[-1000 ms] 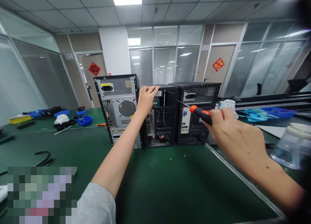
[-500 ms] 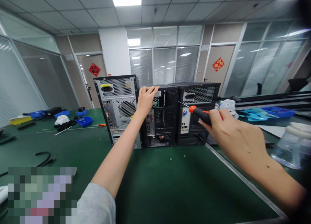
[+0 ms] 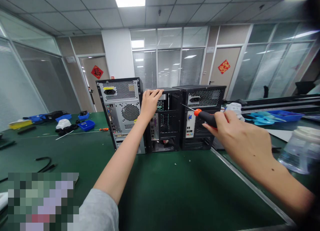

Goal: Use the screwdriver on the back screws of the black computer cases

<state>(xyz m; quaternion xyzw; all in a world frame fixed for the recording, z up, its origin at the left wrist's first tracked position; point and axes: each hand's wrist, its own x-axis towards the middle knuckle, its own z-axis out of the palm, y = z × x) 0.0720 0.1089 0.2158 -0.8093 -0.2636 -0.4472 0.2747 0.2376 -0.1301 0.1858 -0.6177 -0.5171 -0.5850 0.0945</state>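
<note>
Three computer cases stand side by side, their backs facing me. My left hand (image 3: pixel 149 104) lies on the top left edge of the middle case (image 3: pixel 170 127), its fingers stretched over the top panel and the thumb hidden. In my right hand (image 3: pixel 241 134) is a screwdriver (image 3: pixel 206 117) with a black and orange handle, fingers wrapped round it. Its thin shaft points left, and the tip is at the right rear edge of the middle case; I cannot tell whether it sits on a screw. The left case (image 3: pixel 130 112) is taller, and the right case (image 3: pixel 207 95) lies behind the shaft.
Small screws (image 3: pixel 175 164) lie on the green table mat (image 3: pixel 160 194). To the left are a black cable (image 3: pixel 46 164), blue trays (image 3: pixel 86 125) and another screwdriver (image 3: pixel 104 129). A clear jar (image 3: pixel 297 151) and a blue tray with light-blue pieces (image 3: pixel 267 117) stand at the right.
Almost nothing differs. My right hand and the screwdriver have shifted very slightly left in the picture, while my left hand stays on the middle case.
</note>
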